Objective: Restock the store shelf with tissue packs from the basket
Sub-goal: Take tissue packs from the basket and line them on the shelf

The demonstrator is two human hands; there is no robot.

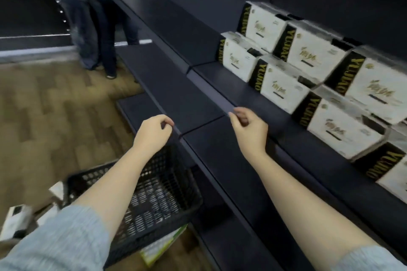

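Observation:
White tissue packs [284, 86] with black and gold sides stand stacked in two layers on the dark shelf [253, 94] at the right. A black mesh basket [158, 196] sits on the floor below my arms and looks empty inside. My left hand [154, 132] hovers above the basket near the lower shelf's front edge, fingers loosely curled, holding nothing. Over the front edge of the tissue shelf is my right hand [248, 130], fingers also curled and empty, left of the packs.
Two people stand at the far end of the aisle [92, 28]. A green and white box [163, 246] lies under the basket, with other white boxes [15, 220] on the wooden floor at the lower left. The left stretch of shelving [171, 24] is bare.

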